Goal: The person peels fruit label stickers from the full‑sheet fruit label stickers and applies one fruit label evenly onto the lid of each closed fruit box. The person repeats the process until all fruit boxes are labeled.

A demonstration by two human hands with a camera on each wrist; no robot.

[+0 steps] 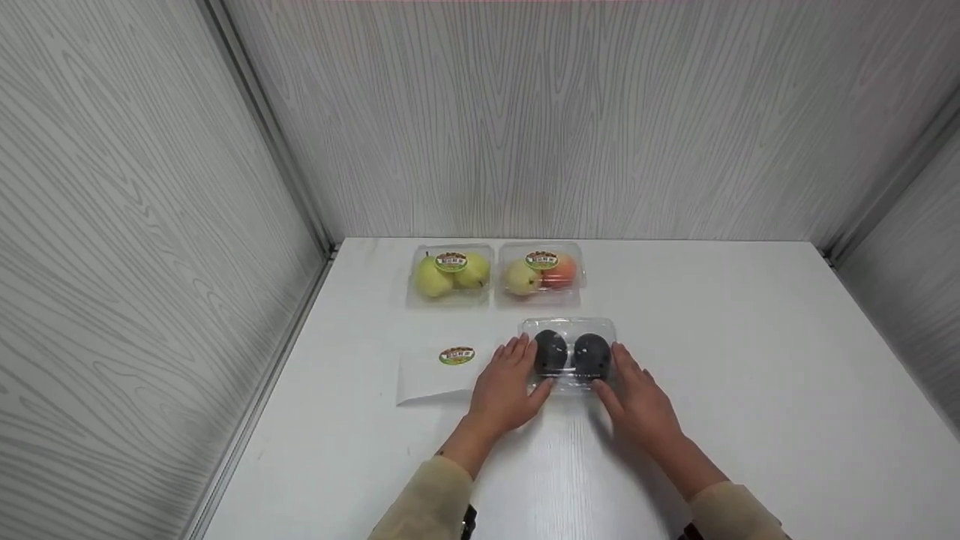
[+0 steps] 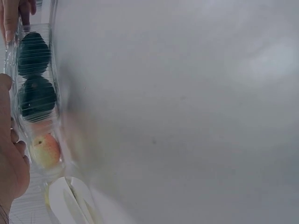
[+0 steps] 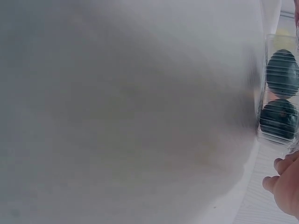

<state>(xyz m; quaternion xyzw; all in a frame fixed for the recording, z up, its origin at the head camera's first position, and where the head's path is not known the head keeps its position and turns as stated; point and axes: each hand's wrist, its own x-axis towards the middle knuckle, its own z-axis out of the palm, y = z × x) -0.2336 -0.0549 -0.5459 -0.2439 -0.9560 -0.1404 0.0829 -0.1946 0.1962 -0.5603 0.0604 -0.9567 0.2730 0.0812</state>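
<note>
A clear plastic fruit box (image 1: 570,327) with two dark avocados (image 1: 592,357) is between my hands in the head view. My left hand (image 1: 504,390) holds its left side, fingers along the edge and thumb at the front. On the opposite side my right hand (image 1: 643,401) grips the right front corner between thumb and fingers. In the left wrist view the box (image 2: 51,88) shows at the left edge with both avocados (image 2: 37,98). The right wrist view has the box (image 3: 264,107) at its right edge, partly cut off.
Behind stand two similar boxes, one with green pears (image 1: 434,279), the other with a pale yellow fruit and a reddish one (image 1: 559,271). Left of my left hand lies a white sheet (image 1: 424,379) with an oval sticker (image 1: 457,355). Grey wood-grain panels (image 1: 525,135) enclose the white table (image 1: 750,360).
</note>
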